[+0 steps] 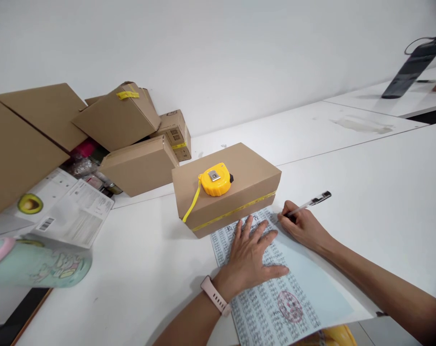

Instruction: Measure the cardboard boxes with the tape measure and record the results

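A light-blue printed sheet (311, 293) with rows of handwritten-looking marks and a red round stamp lies on the white table. My left hand (252, 257) rests flat on it, fingers spread, a pink band around the wrist. At the sheet's upper right edge my right hand (304, 226) is closed around a pen (313, 201), its tip hidden by the fingers. Just beyond both hands stands a closed brown cardboard box (254, 166) with yellow tape along its side. On top of that box lies a yellow tape measure (216, 179) with a yellow strap.
Several cardboard boxes (120, 115) are piled at the left back. A white package (73, 206) with an avocado picture and a pale green bottle (55, 264) sit at the left. A dark bottle (412, 69) stands far right. Something yellow (333, 336) shows below the table edge.
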A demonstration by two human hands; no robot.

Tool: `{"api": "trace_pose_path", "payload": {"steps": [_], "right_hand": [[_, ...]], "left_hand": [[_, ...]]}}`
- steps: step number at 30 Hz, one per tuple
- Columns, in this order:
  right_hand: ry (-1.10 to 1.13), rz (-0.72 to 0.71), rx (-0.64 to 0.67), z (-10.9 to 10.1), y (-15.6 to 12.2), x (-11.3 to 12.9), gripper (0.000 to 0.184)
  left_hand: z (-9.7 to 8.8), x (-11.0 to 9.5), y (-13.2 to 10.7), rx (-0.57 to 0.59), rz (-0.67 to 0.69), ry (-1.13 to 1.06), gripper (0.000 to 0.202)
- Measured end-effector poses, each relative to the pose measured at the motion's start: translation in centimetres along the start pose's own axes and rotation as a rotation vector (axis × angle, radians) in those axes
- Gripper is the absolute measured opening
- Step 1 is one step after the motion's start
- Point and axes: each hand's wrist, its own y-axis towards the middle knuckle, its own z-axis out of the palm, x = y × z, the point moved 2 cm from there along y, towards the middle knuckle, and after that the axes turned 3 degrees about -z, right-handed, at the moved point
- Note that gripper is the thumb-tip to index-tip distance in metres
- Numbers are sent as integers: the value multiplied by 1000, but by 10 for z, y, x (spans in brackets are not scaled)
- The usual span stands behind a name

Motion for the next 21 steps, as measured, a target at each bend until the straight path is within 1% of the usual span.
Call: {"api": "trace_pose_path", "payload": {"steps": [2, 4, 6, 7, 9, 10, 11, 13, 14, 15, 16, 17, 18, 19, 21], "right_hand": [[-15, 20, -58, -4, -2, 0, 21], [-54, -10, -137, -12, -4, -1, 19], [-164, -121, -184, -19, -7, -4, 12], [-241, -189, -177, -22, -9, -6, 10], [-397, -303, -132, -25, -10, -13, 19], [-460, -343, -104, -25, -10, -17, 24], [-510, -369, -85, -24, -9, -22, 28], [-588, -387, -89, -21, -7, -30, 35], [-615, -386, -99, -20, -6, -33, 38], [-631, -377, -113, -19, -4, -35, 41], [-633, -362, -137, -18, -4, -35, 44], [-623, -340, -170, -19, -3, -35, 45], [-603, -314, -215, -20, -4, -33, 44], [-576, -290, -274, -22, -5, -30, 43], [-501, -271, -431, -29, -9, -17, 41]], "left_hand": [[0, 1, 0, 3, 1, -2, 83], [1, 2, 0, 2, 2, -4, 83], [4, 2, -1, -8, 8, 5, 83], [5, 1, -2, -22, 16, 18, 84], [6, -3, -5, -101, 50, 57, 77], [2, -6, -6, -179, 76, 78, 67], [-4, -10, -8, -286, 103, 98, 54], [-28, -17, -12, -587, 125, 132, 28], [-44, -20, -13, -755, 101, 150, 20], [-62, -21, -14, -910, 52, 169, 17], [-80, -20, -14, -1028, -23, 188, 20], [-98, -18, -12, -1089, -115, 200, 30], [-114, -15, -9, -1077, -199, 190, 46], [-127, -11, -4, -1009, -270, 151, 60], [-146, -1, 4, -849, -365, 16, 73]]}}
